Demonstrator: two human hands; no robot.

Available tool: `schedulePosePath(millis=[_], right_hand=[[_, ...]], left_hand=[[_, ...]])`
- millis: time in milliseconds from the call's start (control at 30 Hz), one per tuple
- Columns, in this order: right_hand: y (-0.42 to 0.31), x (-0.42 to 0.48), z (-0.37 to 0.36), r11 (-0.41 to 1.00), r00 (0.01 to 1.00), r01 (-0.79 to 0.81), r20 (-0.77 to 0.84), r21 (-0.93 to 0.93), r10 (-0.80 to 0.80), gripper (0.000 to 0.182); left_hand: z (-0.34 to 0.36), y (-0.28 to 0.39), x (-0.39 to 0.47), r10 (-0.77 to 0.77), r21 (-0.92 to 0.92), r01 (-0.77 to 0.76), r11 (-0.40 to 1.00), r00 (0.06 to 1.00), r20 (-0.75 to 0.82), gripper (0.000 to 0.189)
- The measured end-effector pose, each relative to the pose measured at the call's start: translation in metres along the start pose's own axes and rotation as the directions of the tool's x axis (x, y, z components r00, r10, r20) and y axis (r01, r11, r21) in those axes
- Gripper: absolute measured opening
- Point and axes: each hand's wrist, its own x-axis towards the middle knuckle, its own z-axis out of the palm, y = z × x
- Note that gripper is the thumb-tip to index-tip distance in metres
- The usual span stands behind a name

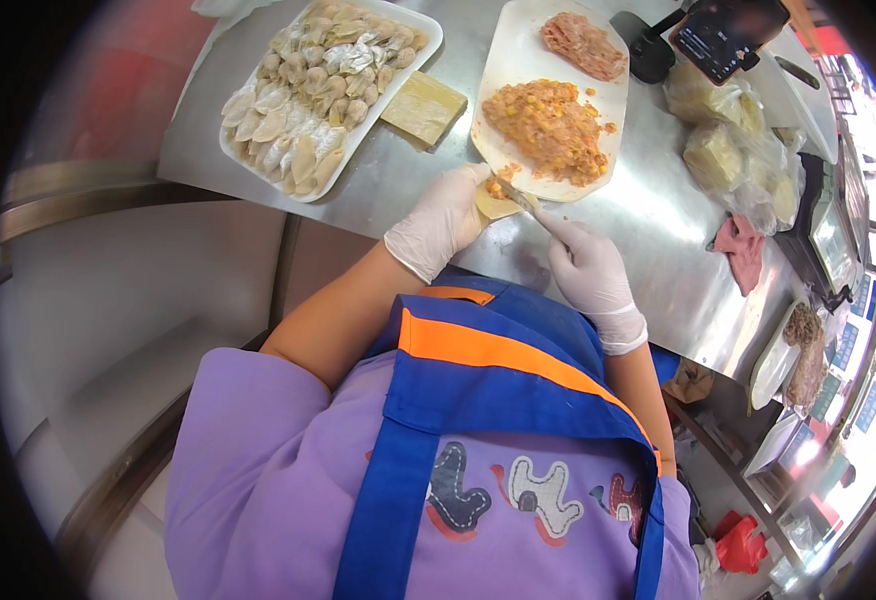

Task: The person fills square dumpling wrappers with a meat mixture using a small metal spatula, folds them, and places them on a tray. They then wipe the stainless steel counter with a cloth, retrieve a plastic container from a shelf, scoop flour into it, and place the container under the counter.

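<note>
My gloved left hand [445, 217] holds a yellowish dough wrapper [499, 207] near the front edge of the platter. A dab of corn-flecked minced filling [495, 187] sits on the wrapper. In my gloved right hand [591, 262] is a thin spreading tool [516, 196], its tip at the filling. Just beyond is a white platter [486, 97] with a mound of meat-and-corn filling [550, 127] and a smaller heap of plain minced meat [584, 45]. A stack of square wrappers [424, 109] lies left of the platter.
At the left, a white tray [359, 154] holds rows of wontons [325, 67]. A phone [730, 34] on a stand [644, 52], bagged wrappers [715, 154], a pink cloth [742, 247] and a dark-framed device [832, 229] are on the right of the steel table [655, 202].
</note>
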Motion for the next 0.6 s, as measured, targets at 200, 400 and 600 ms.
schedulePosePath(millis=[200, 400, 600], right_hand=[[0.009, 0.011, -0.023, 0.979, 0.992, -0.048, -0.123, -0.200, 0.024, 0.031], [0.010, 0.016, 0.002, 1.000, 0.999, -0.002, -0.052, -0.016, 0.002, 0.035], [0.000, 0.003, 0.012, 0.997, 0.997, 0.069, -0.018, 0.018, -0.069, 0.036]], left_hand=[[-0.006, 0.000, 0.007, 0.084, 0.068, -0.082, 0.994, 0.996, -0.032, 0.031], [0.001, -0.001, 0.007, 0.082, 0.026, -0.082, 0.996, 0.996, 0.030, 0.036], [-0.007, 0.003, 0.013, 0.038, -0.030, -0.037, 0.999, 0.997, 0.060, 0.036]])
